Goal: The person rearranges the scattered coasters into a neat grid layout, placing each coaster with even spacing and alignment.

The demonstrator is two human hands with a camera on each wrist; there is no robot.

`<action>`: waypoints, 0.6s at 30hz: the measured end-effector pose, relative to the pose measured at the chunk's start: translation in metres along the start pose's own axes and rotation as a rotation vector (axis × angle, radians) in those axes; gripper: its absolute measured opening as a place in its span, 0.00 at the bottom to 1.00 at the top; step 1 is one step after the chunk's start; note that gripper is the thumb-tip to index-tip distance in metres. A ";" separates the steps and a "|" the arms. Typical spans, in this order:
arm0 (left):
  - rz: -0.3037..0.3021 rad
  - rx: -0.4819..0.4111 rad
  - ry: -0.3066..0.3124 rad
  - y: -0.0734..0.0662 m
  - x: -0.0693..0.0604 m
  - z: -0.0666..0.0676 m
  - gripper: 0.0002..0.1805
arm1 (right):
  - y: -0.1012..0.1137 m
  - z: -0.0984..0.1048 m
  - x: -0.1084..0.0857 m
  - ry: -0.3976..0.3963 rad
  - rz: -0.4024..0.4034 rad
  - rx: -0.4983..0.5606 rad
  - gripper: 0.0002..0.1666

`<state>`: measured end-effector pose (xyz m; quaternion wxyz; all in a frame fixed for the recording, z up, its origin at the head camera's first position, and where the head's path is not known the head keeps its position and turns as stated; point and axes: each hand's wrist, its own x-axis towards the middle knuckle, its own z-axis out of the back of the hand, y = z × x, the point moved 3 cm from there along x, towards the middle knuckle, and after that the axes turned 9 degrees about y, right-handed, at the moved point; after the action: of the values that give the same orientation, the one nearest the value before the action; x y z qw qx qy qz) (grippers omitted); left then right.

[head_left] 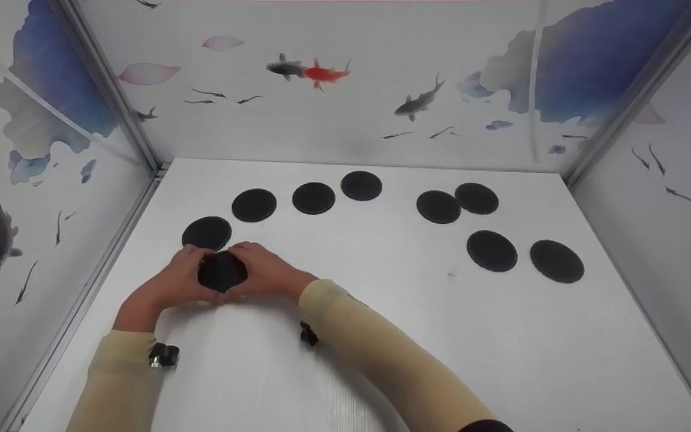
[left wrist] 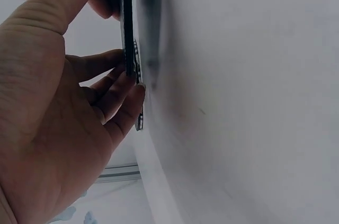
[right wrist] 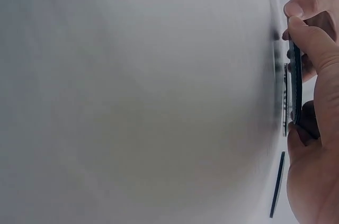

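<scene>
Between both hands is a round black coaster (head_left: 221, 273), seen at the left of the table in the head view. My left hand (head_left: 180, 279) grips its left edge, and my right hand (head_left: 267, 273) grips its right edge. The thumbs meet at the near side. Seen edge-on in the left wrist view, the held coaster (left wrist: 127, 23) stands slightly off the white surface, with a dark reflection beside it. The right wrist view also shows the coaster (right wrist: 296, 83) edge-on between fingers and thumbs. Just beyond the hands lies another black coaster (head_left: 207, 233), flat on the table.
More black coasters lie flat in a loose arc: one at the left (head_left: 254, 205), others toward the back and right, including a touching pair (head_left: 438, 207) and a far-right coaster (head_left: 556, 261). White walls with painted fish enclose the white table (head_left: 381, 336) on the left, back and right.
</scene>
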<state>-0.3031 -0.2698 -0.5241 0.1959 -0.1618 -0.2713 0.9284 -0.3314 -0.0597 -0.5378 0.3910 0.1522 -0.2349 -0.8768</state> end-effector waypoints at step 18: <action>-0.066 0.035 -0.061 -0.020 0.023 -0.003 0.49 | -0.025 0.029 -0.021 -0.003 0.017 0.064 0.55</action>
<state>-0.3158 -0.2421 -0.5197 0.2207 -0.1209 -0.2658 0.9306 -0.3465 -0.0212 -0.5243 0.3929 0.1614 -0.2646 -0.8658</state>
